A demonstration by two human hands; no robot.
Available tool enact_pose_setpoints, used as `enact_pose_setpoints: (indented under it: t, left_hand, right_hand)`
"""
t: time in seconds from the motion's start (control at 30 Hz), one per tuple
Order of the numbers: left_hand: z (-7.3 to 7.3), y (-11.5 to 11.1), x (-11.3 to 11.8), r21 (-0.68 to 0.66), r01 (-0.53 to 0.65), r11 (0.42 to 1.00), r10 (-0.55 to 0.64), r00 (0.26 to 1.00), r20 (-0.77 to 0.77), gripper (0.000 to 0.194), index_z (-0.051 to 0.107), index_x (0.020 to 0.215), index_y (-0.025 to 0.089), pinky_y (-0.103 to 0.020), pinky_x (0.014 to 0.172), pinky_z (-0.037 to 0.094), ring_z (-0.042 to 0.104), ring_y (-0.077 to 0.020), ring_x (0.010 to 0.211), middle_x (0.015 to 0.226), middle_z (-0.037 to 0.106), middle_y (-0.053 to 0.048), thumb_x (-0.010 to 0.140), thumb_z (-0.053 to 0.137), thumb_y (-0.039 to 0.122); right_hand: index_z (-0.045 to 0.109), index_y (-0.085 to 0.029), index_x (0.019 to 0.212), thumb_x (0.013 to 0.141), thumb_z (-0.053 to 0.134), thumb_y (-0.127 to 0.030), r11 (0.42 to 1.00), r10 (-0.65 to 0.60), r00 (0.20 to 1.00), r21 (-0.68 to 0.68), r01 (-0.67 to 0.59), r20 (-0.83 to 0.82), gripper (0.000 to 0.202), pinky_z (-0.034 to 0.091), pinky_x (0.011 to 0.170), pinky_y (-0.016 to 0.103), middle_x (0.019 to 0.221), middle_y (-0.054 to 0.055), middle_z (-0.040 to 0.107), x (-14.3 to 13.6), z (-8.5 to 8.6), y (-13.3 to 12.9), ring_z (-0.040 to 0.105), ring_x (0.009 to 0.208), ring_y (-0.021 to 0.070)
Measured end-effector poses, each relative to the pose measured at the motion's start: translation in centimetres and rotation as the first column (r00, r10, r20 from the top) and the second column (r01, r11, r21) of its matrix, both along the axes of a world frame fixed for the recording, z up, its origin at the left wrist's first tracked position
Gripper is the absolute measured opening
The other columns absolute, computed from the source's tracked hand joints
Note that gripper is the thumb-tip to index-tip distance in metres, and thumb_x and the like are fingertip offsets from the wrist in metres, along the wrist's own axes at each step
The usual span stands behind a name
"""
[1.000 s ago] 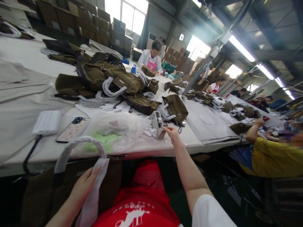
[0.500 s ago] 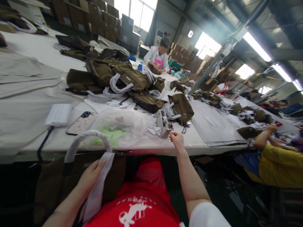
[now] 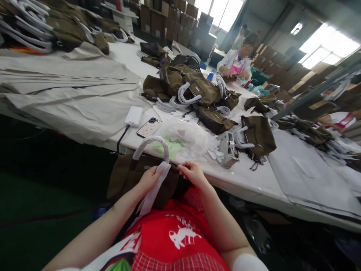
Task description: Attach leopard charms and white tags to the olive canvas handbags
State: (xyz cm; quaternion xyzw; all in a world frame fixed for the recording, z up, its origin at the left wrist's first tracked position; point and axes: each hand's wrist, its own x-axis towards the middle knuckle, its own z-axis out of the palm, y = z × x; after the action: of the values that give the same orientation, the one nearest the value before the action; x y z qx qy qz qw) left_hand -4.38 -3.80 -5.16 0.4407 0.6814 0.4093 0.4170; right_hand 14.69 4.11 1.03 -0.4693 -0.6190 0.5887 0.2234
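Note:
A dark olive bag hangs at the table edge in front of me, one wrapped handle arching up. My left hand is closed on the loose white wrapping around its other handle. Just right of it, my right hand is pinched at the bag's top right end; whatever is between those fingertips is too small to make out. Beyond the hands lie a clear plastic bag with green material under it and a grey tape dispenser.
A phone and a white power bank with a black cable lie on the table. Olive bags are heaped in the middle, with another pile at far left. Across the table stands a person in a pink apron.
The view has swung left. My right hand has moved from beside the tape dispenser to the bag's top right end. My left hand still holds the white wrapping.

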Motion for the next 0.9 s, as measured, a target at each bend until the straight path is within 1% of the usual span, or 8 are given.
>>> enact_pose_setpoints:
  t: [0.07,0.2,0.43,0.53,0.63,0.73,0.8,0.9]
  left_hand:
    - [0.0,0.0,0.0,0.012,-0.005,1.0,0.005,1.0,-0.016,0.055,0.067,0.082,0.018,-0.036,0.074,0.048,0.065,-0.0273,0.08,0.078,0.07,-0.005,0.077,0.048,0.069]
    - [0.0,-0.1,-0.2,0.036,-0.013,0.999,0.013,1.0,-0.009,0.048,0.064,0.075,0.019,-0.036,0.072,0.046,0.062,-0.0265,0.075,0.072,0.067,-0.004,0.076,0.05,0.064]
    - [-0.2,-0.7,0.2,0.032,-0.067,0.997,0.059,0.98,0.192,0.046,0.066,0.078,0.018,-0.033,0.07,0.046,0.06,-0.024,0.076,0.072,0.065,-0.003,0.071,0.062,0.063]
    - [-0.5,-0.5,0.3,-0.023,-0.06,0.998,0.065,0.923,0.379,0.051,0.065,0.087,0.016,-0.029,0.064,0.046,0.06,-0.0201,0.071,0.074,0.066,-0.003,0.071,0.063,0.064]
    - [-0.6,0.0,-0.1,-0.116,0.052,0.992,0.024,0.82,0.572,0.05,0.062,0.074,0.013,-0.025,0.045,0.037,0.046,-0.0123,0.044,0.052,0.053,0.0,0.08,0.056,0.062]
    - [-0.2,0.3,-0.8,-0.165,0.185,0.969,-0.011,0.697,0.717,0.047,0.058,0.067,0.013,-0.021,0.034,0.024,0.026,-0.0057,0.032,0.047,0.042,0.004,0.088,0.048,0.055]
    - [0.1,0.3,-1.3,-0.166,0.236,0.957,-0.018,0.623,0.782,0.04,0.06,0.074,0.013,-0.018,0.033,0.021,0.022,-0.0031,0.032,0.054,0.045,0.003,0.091,0.047,0.047]
    - [0.3,0.1,-1.8,-0.167,0.266,0.95,-0.011,0.558,0.83,0.033,0.061,0.08,0.012,-0.016,0.033,0.02,0.023,-0.0021,0.033,0.059,0.049,0.002,0.093,0.048,0.04]
  right_hand:
    - [0.064,-0.016,0.075,0.079,0.067,-0.038,0.997,0.051,0.998,-0.051,-0.049,0.039,0.022,0.035,0.04,0.017,0.058,-0.003,0.063,-2.2,-1.0,0.2,0.047,0.041,0.0058]
    - [0.064,-0.016,0.07,0.083,0.067,-0.034,0.992,0.117,0.958,-0.073,-0.101,0.26,0.022,0.035,0.039,0.017,0.055,-0.003,0.063,-4.5,-3.1,0.9,0.047,0.038,0.0056]
    - [0.062,-0.017,0.056,0.076,0.071,-0.057,0.988,0.154,0.868,-0.09,-0.126,0.473,0.045,0.034,0.037,0.021,0.044,0.001,0.06,-3.8,-3.8,1.8,0.051,0.035,0.0105]
    - [0.058,-0.018,0.051,0.073,0.072,-0.059,0.987,0.109,0.933,-0.149,-0.061,0.343,0.049,0.032,0.036,0.022,0.04,0.001,0.055,-3.5,-3.8,1.5,0.047,0.033,0.0102]
    - [0.06,-0.017,0.065,0.078,0.069,-0.056,0.974,0.022,0.994,-0.229,0.002,0.103,0.042,0.032,0.038,0.019,0.053,0.0,0.062,-4.1,-4.2,0.3,0.047,0.038,0.0069]
    - [0.059,-0.017,0.074,0.072,0.073,-0.057,0.947,-0.115,0.985,-0.313,0.071,-0.126,0.043,0.034,0.041,0.017,0.061,-0.002,0.063,-4.9,-4.9,-1.2,0.048,0.043,0.0052]
    - [0.058,-0.017,0.073,0.065,0.077,-0.059,0.928,-0.184,0.957,-0.362,0.094,-0.225,0.047,0.033,0.04,0.017,0.06,-0.002,0.061,-5.2,-5.4,-2.0,0.047,0.043,0.0051]
    - [0.058,-0.016,0.076,0.066,0.074,-0.063,0.93,-0.159,0.957,-0.361,0.064,-0.241,0.05,0.033,0.04,0.017,0.06,-0.002,0.062,-5.2,-5.6,-2.8,0.049,0.043,0.0057]
